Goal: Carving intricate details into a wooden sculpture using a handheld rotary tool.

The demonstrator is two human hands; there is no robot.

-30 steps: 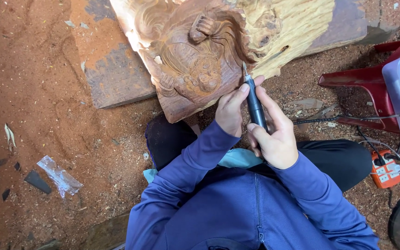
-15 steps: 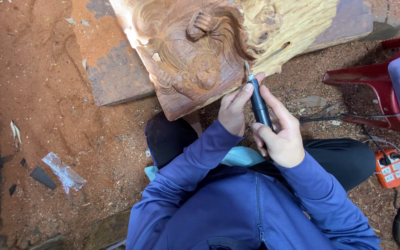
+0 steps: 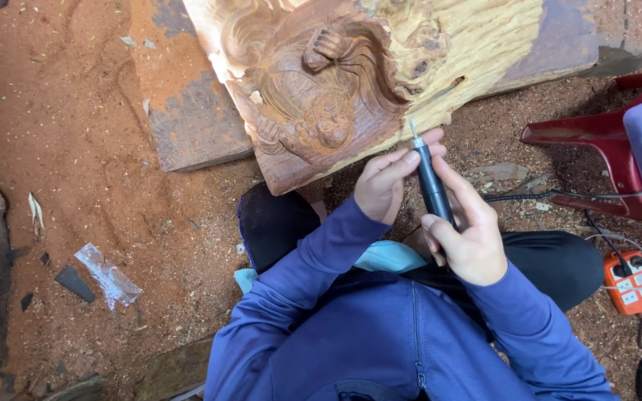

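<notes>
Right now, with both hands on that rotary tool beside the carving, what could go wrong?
1. The left hand has fingertips up near the bit of the rotary tool; a slip could likely nick them.
2. The bit points at the lower edge of the carved wood slab; a skid might gouge the finished relief.
3. The black cord trails across the sawdust toward the orange power strip, so a snag could jerk the right hand.

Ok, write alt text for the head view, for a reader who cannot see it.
Seen from above, a person in a blue jacket holds a slim black carving tool in both hands, left hand and right hand, its tip at the lower edge of a carved wood block. Reddish sawdust covers the ground; an orange power strip lies to the right.
</notes>
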